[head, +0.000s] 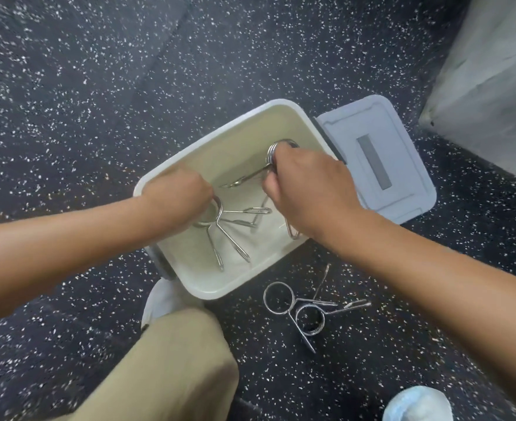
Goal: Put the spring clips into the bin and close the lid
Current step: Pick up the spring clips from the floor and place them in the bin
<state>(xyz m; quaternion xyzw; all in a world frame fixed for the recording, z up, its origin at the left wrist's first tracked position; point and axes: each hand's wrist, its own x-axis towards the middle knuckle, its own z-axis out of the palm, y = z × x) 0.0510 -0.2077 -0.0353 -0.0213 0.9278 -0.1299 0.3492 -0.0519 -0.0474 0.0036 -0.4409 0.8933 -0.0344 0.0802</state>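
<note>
A white plastic bin (pixel 220 138) stands open on the speckled floor, its grey lid (pixel 381 153) swung out to the right. Both my hands are inside it. My left hand (pixel 176 199) is closed over the coil of a metal spring clip (pixel 217 217) whose handles fan out across the bin bottom. My right hand (pixel 308 189) grips another spring clip (pixel 276 150) by its coil, handles pointing left. More clip handles lie under my hands. Two spring clips (pixel 296 305) lie crossed on the floor in front of the bin.
My bent knee in tan trousers (pixel 165 369) and a white shoe (pixel 162 299) sit just before the bin. A second white shoe (pixel 417 404) shows at the bottom right. A grey wall or block (pixel 487 80) rises at the upper right.
</note>
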